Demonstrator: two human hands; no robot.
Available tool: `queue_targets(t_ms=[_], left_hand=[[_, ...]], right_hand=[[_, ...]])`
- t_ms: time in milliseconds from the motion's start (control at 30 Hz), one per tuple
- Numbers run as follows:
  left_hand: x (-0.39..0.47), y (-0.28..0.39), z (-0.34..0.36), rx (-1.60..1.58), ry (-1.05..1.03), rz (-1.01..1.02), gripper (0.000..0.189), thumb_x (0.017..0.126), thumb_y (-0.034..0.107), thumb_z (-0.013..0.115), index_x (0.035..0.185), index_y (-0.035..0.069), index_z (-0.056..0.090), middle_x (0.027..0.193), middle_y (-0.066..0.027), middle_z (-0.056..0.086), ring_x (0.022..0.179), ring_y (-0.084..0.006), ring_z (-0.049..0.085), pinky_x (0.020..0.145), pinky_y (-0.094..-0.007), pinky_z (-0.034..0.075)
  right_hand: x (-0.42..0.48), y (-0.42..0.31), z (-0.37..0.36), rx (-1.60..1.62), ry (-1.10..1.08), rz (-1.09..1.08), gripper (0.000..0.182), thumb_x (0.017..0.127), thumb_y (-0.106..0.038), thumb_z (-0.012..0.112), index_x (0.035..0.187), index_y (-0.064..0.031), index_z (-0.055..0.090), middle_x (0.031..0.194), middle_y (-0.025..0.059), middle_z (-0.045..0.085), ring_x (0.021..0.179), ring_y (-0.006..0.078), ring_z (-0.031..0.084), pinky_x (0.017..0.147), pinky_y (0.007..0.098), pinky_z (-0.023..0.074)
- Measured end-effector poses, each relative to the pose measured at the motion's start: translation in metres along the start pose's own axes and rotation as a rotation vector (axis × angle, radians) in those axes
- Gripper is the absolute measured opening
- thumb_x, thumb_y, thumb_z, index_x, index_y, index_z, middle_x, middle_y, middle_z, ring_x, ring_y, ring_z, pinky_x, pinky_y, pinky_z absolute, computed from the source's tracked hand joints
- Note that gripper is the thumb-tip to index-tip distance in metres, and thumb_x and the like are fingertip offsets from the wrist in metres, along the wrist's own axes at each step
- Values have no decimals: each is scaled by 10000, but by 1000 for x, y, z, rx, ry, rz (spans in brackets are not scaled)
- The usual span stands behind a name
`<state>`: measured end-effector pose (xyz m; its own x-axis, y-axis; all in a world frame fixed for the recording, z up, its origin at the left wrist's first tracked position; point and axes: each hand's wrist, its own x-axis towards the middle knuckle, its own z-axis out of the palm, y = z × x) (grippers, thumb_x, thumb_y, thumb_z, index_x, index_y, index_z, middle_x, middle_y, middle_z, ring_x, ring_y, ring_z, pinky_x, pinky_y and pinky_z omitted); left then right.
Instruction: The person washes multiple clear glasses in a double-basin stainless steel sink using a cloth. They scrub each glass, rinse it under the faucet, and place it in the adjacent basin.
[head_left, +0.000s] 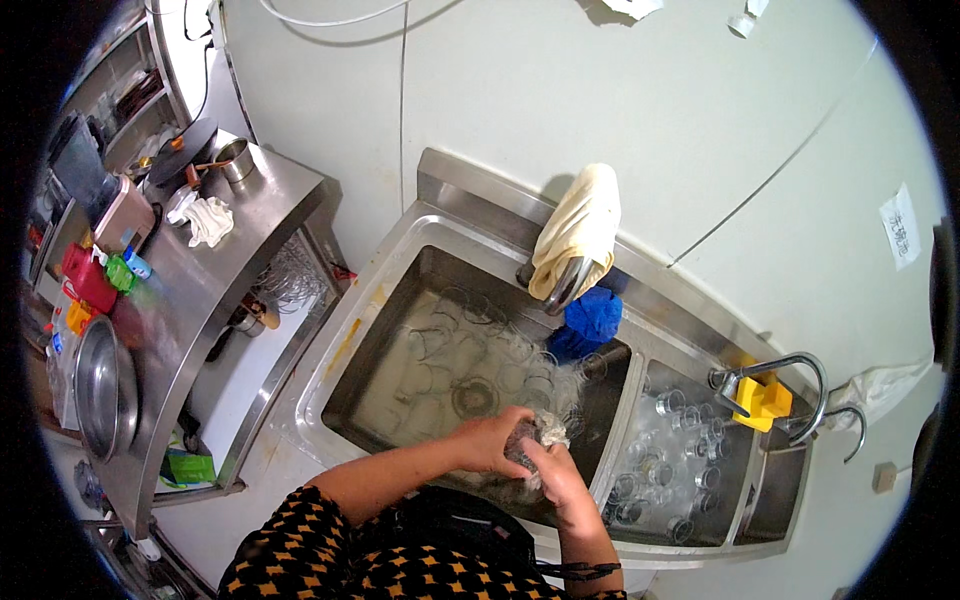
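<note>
Over the near right part of a large steel sink basin (341, 405), my left hand (495, 442) is closed around a clear glass (523, 444). My right hand (553, 472) presses a whitish cloth (553, 429) against the same glass; its fingertips are partly hidden. Below and beyond my hands, several clear glasses (427, 341) lie in cloudy water around the drain (475, 397). More glasses (660, 472) stand or lie in the water of the smaller basin at the right. A blue cloth (592, 315) hangs at the back edge of the large basin.
A faucet (571, 283) draped with a cream cloth (581, 217) rises behind the large basin. Another curved faucet (814, 367) stands at the right beside a yellow holder (763, 403). The left steel table (202, 277) bears a metal bowl (105, 386), bottles, a pot (236, 159) and a white cloth (210, 221).
</note>
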<state>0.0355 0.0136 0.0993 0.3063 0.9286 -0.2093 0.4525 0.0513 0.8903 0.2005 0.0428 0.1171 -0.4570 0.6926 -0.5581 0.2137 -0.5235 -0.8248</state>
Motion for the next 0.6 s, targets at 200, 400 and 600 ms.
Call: queue_targets(t_ms=[200,400,600], left_hand=[[0,9,-6,204,75,167,847,577,401,722,1221,59,290,1096,-186,497,983,-339,498,809,-406,410],[-14,-15,-1,-199,488,-161,420,721,326,631,1021,68,491,1023,-110,512,926,-229,493,792,-348,397],[-14,-31,19,-1255,2,-429,232,832,266,535,999,107,512,931,-31,569,876,-119,520,705,-284,419]], right_hand=[[2,14,7,142,3,-149,299,755,-137,588,1007,7,514,911,59,561,780,145,533,671,279,435],[11,31,4,472,216,-217,328,746,-80,586,1039,31,490,938,91,561,804,184,547,712,312,445],[7,31,17,168,230,-471,311,775,-44,559,1062,31,464,935,68,557,817,162,540,739,297,440]])
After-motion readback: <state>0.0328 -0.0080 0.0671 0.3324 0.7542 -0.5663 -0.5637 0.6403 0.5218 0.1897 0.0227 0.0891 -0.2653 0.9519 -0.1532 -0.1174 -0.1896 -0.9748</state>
